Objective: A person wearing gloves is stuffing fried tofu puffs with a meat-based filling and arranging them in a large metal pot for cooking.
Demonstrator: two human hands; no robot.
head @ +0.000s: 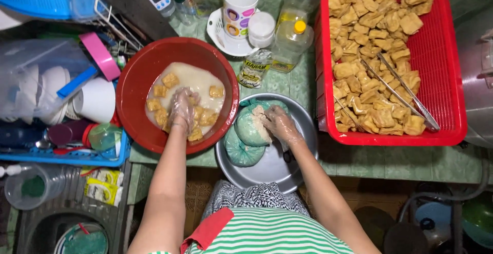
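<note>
The left hand, gloved in thin clear plastic, is dipped into the red bowl, its fingers curled down among the tofu pieces in pale batter; whether one is actually gripped cannot be told. The right hand, gloved too, is pinched on the open top of a green bag of filling lying in the metal basin just beside the bowl.

For this step to be done well, a small pinch of filling should be taken, and each piece should be lifted gently so it is not torn.

Counted: one red bowl, with roughly ten pieces seen floating; one basin, with two green bags in it; one red basket on the counter, heaped with fried tofu too numerous to count; one pair of tongs laid across it; two oil bottles behind the basin.
</note>
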